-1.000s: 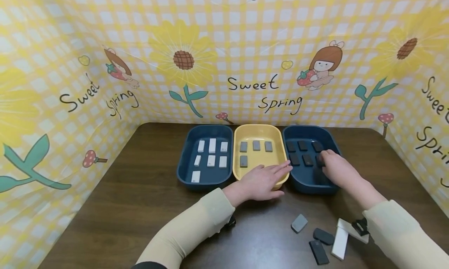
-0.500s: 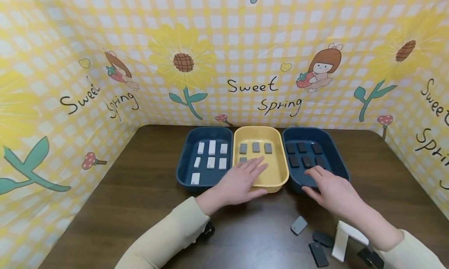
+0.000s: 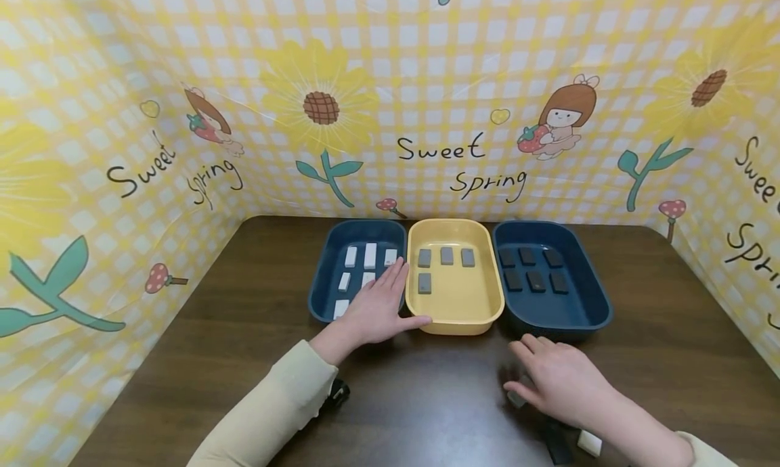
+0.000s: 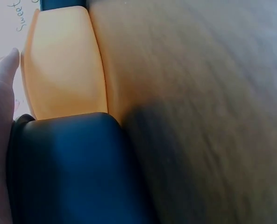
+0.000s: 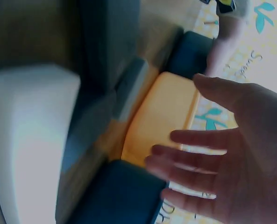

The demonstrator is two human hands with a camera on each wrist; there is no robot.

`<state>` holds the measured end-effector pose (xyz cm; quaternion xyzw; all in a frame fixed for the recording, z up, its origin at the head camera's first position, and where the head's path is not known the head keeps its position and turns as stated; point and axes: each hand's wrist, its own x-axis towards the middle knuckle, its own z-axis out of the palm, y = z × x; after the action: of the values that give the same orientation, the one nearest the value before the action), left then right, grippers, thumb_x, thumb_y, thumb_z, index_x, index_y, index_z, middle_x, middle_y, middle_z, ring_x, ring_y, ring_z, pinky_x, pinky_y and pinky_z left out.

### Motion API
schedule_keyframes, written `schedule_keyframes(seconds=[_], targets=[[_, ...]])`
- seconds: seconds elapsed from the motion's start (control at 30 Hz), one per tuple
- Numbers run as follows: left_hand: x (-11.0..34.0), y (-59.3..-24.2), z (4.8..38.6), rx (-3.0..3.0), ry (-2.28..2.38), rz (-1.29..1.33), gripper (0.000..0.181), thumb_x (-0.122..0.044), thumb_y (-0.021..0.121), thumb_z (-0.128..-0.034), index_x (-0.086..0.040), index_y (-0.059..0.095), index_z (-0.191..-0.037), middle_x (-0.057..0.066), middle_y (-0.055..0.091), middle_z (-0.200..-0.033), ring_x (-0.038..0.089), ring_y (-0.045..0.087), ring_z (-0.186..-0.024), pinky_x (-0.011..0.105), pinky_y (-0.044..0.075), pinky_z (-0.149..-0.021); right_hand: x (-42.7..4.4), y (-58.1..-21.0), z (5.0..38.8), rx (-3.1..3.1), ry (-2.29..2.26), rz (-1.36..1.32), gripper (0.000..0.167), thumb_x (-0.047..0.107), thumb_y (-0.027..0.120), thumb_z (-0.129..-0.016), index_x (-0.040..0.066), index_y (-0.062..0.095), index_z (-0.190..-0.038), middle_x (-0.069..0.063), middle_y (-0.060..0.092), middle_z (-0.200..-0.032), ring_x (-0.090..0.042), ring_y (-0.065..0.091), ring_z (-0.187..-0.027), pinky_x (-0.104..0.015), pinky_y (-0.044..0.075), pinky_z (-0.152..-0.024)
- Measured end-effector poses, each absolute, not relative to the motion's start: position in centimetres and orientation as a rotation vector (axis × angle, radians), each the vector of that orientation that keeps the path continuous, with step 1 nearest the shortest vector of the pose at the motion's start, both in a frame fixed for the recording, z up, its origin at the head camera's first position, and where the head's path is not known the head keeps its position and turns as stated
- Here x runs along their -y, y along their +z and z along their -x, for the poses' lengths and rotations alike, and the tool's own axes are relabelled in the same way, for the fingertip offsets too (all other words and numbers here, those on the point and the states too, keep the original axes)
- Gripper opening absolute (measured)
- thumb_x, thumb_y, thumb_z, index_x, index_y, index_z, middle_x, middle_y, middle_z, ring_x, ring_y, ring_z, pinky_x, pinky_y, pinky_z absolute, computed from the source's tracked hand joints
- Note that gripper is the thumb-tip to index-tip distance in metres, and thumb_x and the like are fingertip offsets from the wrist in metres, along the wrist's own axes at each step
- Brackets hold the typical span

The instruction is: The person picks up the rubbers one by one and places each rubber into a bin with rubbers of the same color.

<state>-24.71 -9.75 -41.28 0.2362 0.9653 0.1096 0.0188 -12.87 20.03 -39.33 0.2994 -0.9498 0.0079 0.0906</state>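
Note:
My left hand [image 3: 374, 308] hovers, fingers straight, over the front right part of the left blue tray [image 3: 318, 298], hiding some white blocks. Nothing is in it. The right hand [image 3: 563, 379] is above the table in front of the right blue tray [image 3: 600, 315], thumb and fingers apart and holding nothing, as the right wrist view also shows. Just beneath its thumb is a loose grey block [image 3: 516, 399], partly covered. A dark block [image 3: 557, 442] and a white block [image 3: 590, 442] lie nearer the front, partly hidden by the right forearm.
Between the blue trays stands a yellow tray [image 3: 463, 304] with several grey blocks [image 3: 447, 256]. Rows of dark blocks [image 3: 536, 281] lie in the right tray, white blocks [image 3: 370, 256] in the left. A patterned cloth [image 3: 426, 81] closes off the table's back and sides.
My right hand has left a dark block in the right tray's front row and come back toward the loose blocks. The left hand has moved left, from the yellow tray to the left blue tray.

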Motion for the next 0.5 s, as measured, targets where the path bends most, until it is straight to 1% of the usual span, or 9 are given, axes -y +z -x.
schedule_keyframes(seconds=[0.17, 0.3, 0.43, 0.5], targets=[[9.7, -41.5, 24.8, -2.996, 0.382, -0.737, 0.111, -0.078, 0.051, -0.0798, -0.007, 0.011, -0.156, 0.007, 0.012, -0.161, 0.022, 0.02, -0.145, 0.046, 0.031, -0.109, -19.6, -40.2, 12.4, 2.943, -0.113, -0.807, 0.051, 0.054, 0.072, -0.079, 0.007, 0.063, -0.098, -0.003, 0.057, -0.083, -0.02, 0.055, -0.071, -0.036, 0.049, -0.06], [9.6, -41.6, 24.8, -2.992, 0.401, -0.744, 0.112, -0.077, 0.052, -0.0798, -0.007, 0.011, -0.156, 0.007, 0.012, -0.161, 0.023, 0.023, -0.143, 0.044, 0.032, -0.108, -19.4, -40.6, 12.4, 3.019, -0.179, -0.75, 0.053, 0.058, 0.071, -0.077, 0.009, 0.063, -0.095, -0.004, 0.06, -0.084, -0.021, 0.057, -0.073, -0.039, 0.049, -0.063], [9.7, -41.6, 24.8, -2.988, 0.42, -0.734, 0.112, -0.077, 0.053, -0.0796, -0.007, 0.011, -0.156, 0.007, 0.012, -0.161, 0.023, 0.024, -0.143, 0.043, 0.032, -0.108, -19.1, -40.9, 12.5, 3.063, -0.153, -0.771, 0.051, 0.057, 0.073, -0.075, 0.01, 0.062, -0.092, -0.001, 0.059, -0.081, -0.019, 0.055, -0.07, -0.037, 0.047, -0.061], [9.7, -41.6, 24.8, -2.987, 0.425, -0.723, 0.112, -0.077, 0.053, -0.0793, -0.007, 0.01, -0.156, 0.006, 0.012, -0.161, 0.023, 0.024, -0.143, 0.044, 0.032, -0.108, -19.0, -41.0, 12.6, 3.067, -0.135, -0.788, 0.047, 0.054, 0.076, -0.075, 0.011, 0.061, -0.088, 0.001, 0.056, -0.076, -0.017, 0.053, -0.067, -0.035, 0.044, -0.057]])
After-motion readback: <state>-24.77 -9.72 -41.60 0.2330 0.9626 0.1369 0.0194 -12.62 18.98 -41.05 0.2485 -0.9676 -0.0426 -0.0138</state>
